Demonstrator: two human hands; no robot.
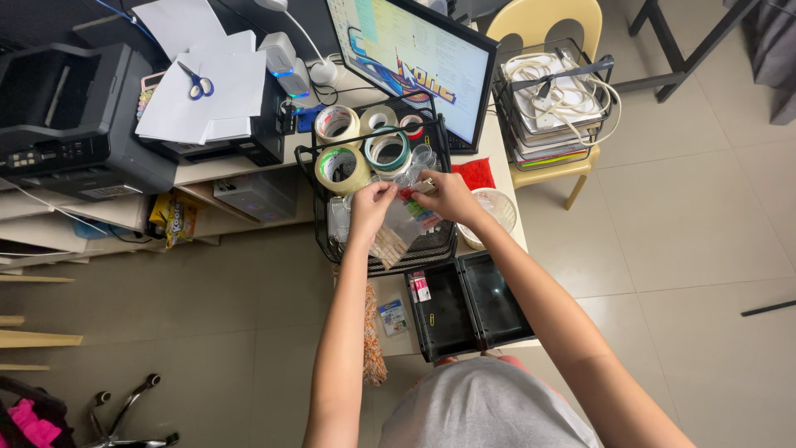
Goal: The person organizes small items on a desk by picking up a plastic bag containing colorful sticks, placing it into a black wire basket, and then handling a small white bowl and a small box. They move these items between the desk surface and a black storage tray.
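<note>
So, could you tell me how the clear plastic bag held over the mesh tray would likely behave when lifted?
The clear plastic bag looks thin and creased between the left hand and right hand, so probably floppy and light. Its small contents, seemingly wooden pegs, may shift or spill if tilted. Its glossy film could be slightly slippery.

Tape rolls [342, 166] sit in the mesh tray [431, 246], seemingly before the monitor [419, 58].

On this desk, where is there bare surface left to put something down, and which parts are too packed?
Bare desk shows only in a narrow strip between the mesh basket and the black tray, partly taken by small packets. The tray's right compartment looks empty. The basket is crowded with tape rolls, and both hands, left hand and right hand, hold a clear bag over it.
</note>
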